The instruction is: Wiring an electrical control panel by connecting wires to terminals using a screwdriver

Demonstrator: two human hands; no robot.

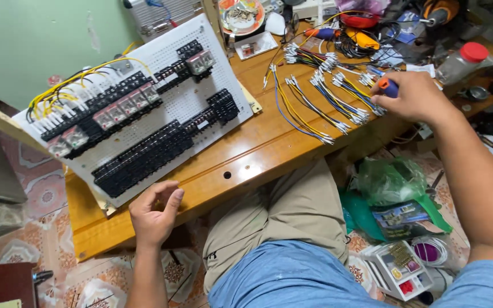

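My left hand (154,212) rests at the near edge of the white perforated panel (178,102), fingers loosely curled, holding nothing. The panel carries rows of black terminal blocks (144,157), clear relays (121,108) and yellow wires (81,80). My right hand (413,97) is closed on a screwdriver with a blue and orange handle (388,86), over the right side of the wooden table (258,154). Bundles of blue, yellow and black wires with white ferrules (326,94) lie fanned out just left of that hand.
The back of the table holds a plate of small parts (241,14), a red-capped plastic jar (462,61), tools and tangled cables (366,34). On the floor by my legs lie a green plastic bag (392,179) and a small parts box (400,268).
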